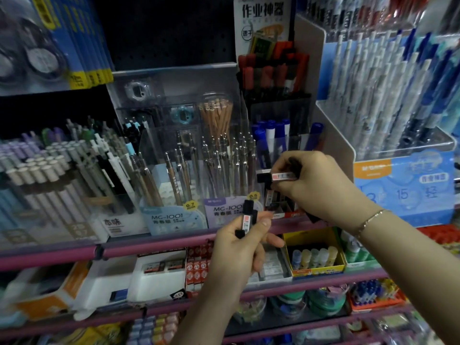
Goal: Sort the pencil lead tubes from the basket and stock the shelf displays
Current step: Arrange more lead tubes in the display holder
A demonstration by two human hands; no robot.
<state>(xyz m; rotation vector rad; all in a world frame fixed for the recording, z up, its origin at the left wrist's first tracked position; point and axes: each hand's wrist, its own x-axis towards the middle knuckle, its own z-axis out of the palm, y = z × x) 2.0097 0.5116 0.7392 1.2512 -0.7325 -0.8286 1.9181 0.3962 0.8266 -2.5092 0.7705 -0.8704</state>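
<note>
While the head view takes in a crowded stationery shelf, the right hand [313, 180] pinches a single lead tube [278, 176] between thumb and fingers, holding it level just above a small tray of lead tubes [273, 200] at the right end of the shelf rail [161, 241]. The left hand [239, 247] is curled round a bunch of lead tubes [247, 220], black caps up, in front of the rail and just below the MG-1001 mechanical pencil boxes [219, 212]. The basket is not in view.

The risk lies mostly in sorting: the 0.7 sticker [191, 205] and the 0.5 sticker [253, 196] sit on neighbouring boxes, and the tube labels are too small to read here, so a tube could easily land in the wrong grade. The left bundle looks loosely stacked; a shift of grip could spill tubes onto the lower shelf boxes [159, 272]. Reaching in, the right wrist might also knock the blue markers [271, 135] standing behind.
</note>
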